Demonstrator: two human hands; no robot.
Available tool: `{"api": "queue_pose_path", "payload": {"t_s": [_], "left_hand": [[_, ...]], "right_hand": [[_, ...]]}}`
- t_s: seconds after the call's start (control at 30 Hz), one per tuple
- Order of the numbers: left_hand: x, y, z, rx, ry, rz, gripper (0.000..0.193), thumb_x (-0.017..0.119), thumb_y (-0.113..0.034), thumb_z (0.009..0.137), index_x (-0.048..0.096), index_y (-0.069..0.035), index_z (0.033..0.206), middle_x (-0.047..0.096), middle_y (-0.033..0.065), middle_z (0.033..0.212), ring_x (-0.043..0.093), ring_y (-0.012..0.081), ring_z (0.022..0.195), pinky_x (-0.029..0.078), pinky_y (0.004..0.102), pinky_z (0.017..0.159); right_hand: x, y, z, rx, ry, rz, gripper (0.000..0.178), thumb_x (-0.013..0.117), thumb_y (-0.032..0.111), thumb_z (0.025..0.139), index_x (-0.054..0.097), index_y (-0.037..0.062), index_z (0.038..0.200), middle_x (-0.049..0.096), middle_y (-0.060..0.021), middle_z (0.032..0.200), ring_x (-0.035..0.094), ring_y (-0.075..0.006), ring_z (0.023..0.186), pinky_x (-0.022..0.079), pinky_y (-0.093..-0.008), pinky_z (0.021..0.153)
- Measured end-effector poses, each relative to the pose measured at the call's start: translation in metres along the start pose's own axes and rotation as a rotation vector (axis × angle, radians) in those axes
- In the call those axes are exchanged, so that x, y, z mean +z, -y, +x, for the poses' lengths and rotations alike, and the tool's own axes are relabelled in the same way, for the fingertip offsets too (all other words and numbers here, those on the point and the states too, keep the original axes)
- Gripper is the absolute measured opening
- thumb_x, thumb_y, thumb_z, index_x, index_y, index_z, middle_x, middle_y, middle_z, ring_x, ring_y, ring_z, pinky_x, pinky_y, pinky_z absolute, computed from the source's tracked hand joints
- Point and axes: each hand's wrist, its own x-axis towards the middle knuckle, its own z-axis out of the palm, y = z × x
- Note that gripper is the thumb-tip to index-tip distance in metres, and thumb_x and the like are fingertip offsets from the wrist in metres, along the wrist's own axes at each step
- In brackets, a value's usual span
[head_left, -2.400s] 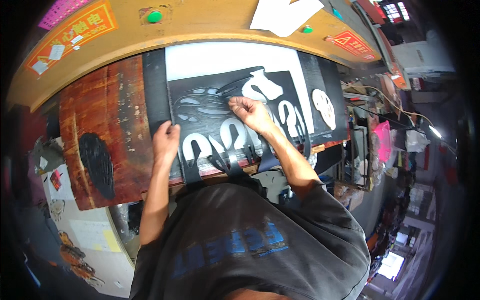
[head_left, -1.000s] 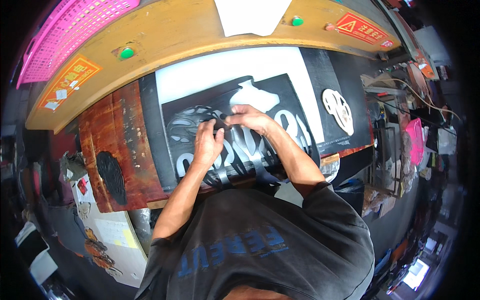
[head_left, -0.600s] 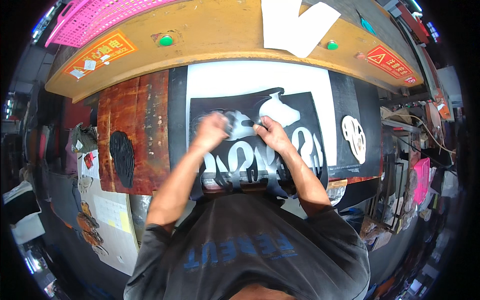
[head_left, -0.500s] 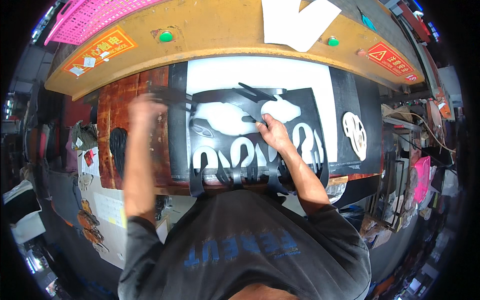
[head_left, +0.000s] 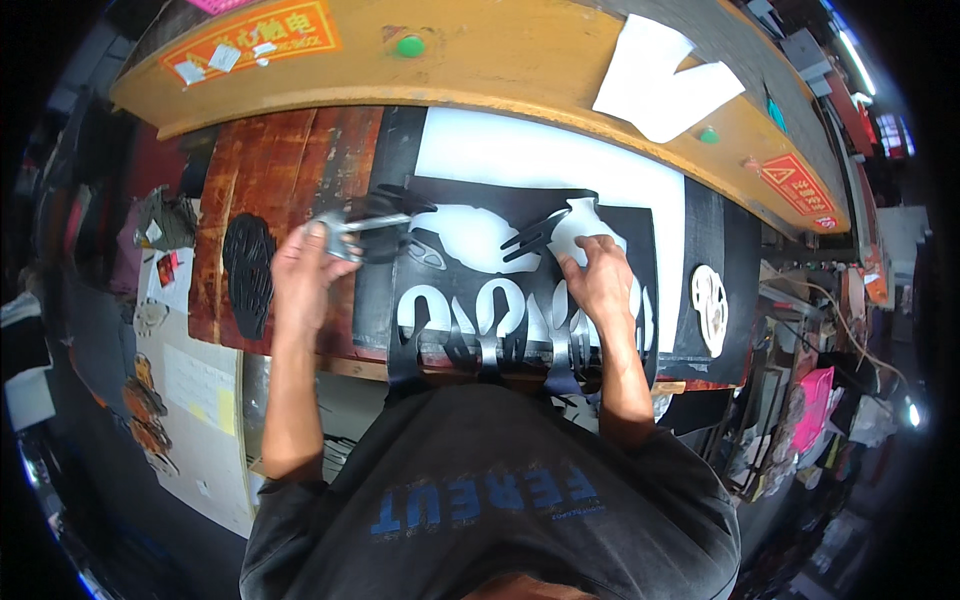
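Note:
My left hand [head_left: 305,265] is closed around a grey, metallic-looking frame-like piece [head_left: 345,235], blurred by motion. Dark strips [head_left: 388,212] show at that piece's right end; whether they are joined to it I cannot tell. Below my right hand [head_left: 600,278] lies a black sheet [head_left: 470,275] with large shaped cutouts, white showing through them. Thumb and fingers of this hand are apart, with fingertips over a white cutout [head_left: 583,222]. A black forked piece [head_left: 535,235] lies just left of the fingertips. Loop-shaped cutouts [head_left: 500,300] run along the sheet's near side, and black strips hang over the table edge.
A white sheet [head_left: 540,150] lies beneath the black one. On the reddish board [head_left: 290,160] at left rests a stack of black cut pieces [head_left: 248,275]. A pale slotted template [head_left: 710,305] lies at right. The yellow machine beam [head_left: 480,70] crosses the far side, carrying white paper [head_left: 650,80].
My left hand has come lower and now shows the grey piece. My right hand has moved right, away from the black forked piece it was touching. The view has turned.

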Motion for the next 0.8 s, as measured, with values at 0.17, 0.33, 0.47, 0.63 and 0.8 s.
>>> {"api": "queue_pose_path", "payload": {"t_s": [0.17, 0.33, 0.47, 0.63, 0.8], "left_hand": [[0.081, 0.022, -0.065, 0.015, 0.295, 0.068, 0.034, 0.067, -0.018, 0.107, 0.065, 0.004, 0.133, 0.075, 0.0123, 0.112, 0.076, 0.0207, 0.097, 0.063, 0.0326, 0.085], [0.071, 0.045, -0.065, 0.275, 0.608, 0.340, 0.027, 0.070, -0.009, 0.103, 0.070, -0.001, 0.129, 0.074, 0.0075, 0.117, 0.068, 0.0154, 0.111, 0.054, 0.0324, 0.098], [0.013, 0.078, 0.022, -0.072, -0.145, 0.496, 0.039, 0.060, -0.033, 0.110, 0.067, 0.003, 0.124, 0.075, 0.0085, 0.103, 0.069, 0.0153, 0.091, 0.056, 0.0347, 0.077], [0.017, 0.137, 0.060, -0.046, 0.022, 0.569, 0.050, 0.061, -0.042, 0.107, 0.069, 0.003, 0.087, 0.063, 0.0125, 0.070, 0.058, 0.0187, 0.068, 0.049, 0.0404, 0.067], [0.029, 0.151, 0.063, -0.049, -0.132, 0.499, 0.048, 0.054, -0.037, 0.109, 0.068, 0.002, 0.086, 0.071, 0.0273, 0.082, 0.071, 0.0455, 0.077, 0.052, 0.0540, 0.073]], "right_hand": [[0.064, 0.112, 0.012, -0.157, 0.354, 0.591, 0.061, 0.084, 0.025, 0.089, 0.064, -0.0036, 0.139, 0.071, -0.0205, 0.130, 0.075, -0.0343, 0.107, 0.060, -0.0420, 0.092], [0.135, 0.160, 0.039, -0.387, 0.224, 0.529, 0.050, 0.074, 0.035, 0.098, 0.069, -0.0028, 0.129, 0.077, -0.0145, 0.102, 0.072, -0.0232, 0.100, 0.055, -0.0367, 0.093], [0.133, 0.157, 0.049, 0.007, 0.431, 0.774, 0.040, 0.072, 0.031, 0.101, 0.071, 0.0014, 0.128, 0.077, -0.0124, 0.107, 0.070, -0.0186, 0.101, 0.054, -0.0350, 0.092], [0.120, 0.169, 0.060, 0.138, 0.619, 1.099, 0.022, 0.081, 0.024, 0.094, 0.073, 0.0078, 0.107, 0.072, -0.0017, 0.099, 0.064, -0.0127, 0.094, 0.053, -0.0310, 0.085], [0.107, 0.168, 0.019, -0.339, 0.235, 0.830, 0.013, 0.080, 0.013, 0.095, 0.075, 0.0053, 0.103, 0.073, -0.0046, 0.097, 0.067, -0.0197, 0.093, 0.054, -0.0348, 0.085]]}}
